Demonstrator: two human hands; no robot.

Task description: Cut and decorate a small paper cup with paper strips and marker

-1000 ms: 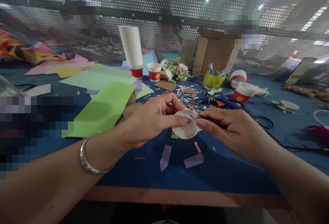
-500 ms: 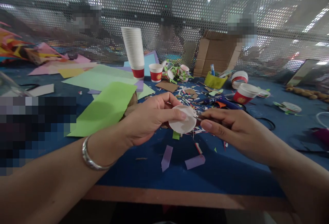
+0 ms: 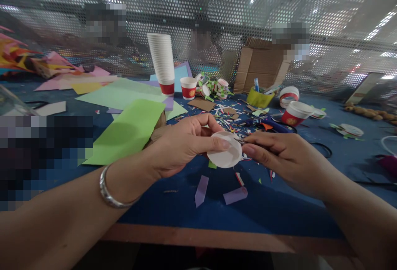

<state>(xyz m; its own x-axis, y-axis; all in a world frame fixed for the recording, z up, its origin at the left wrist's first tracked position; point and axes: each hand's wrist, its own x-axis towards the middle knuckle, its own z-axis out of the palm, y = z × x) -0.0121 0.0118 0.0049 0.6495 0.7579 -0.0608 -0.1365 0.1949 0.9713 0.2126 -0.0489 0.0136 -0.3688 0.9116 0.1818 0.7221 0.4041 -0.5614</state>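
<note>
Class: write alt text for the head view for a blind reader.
The left hand pinches a white paper disc; the right hand holds a thin tool to its edge, above a blue table littered with paper scraps and a stack of paper cups.

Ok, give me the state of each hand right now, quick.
Left hand: closed, fingers pinching the white paper disc.
Right hand: closed on a thin tool, mostly hidden, tip at the disc.

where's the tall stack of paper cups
Head view: the cup stack stands back of the table, left of centre, beside a single red cup.
</note>
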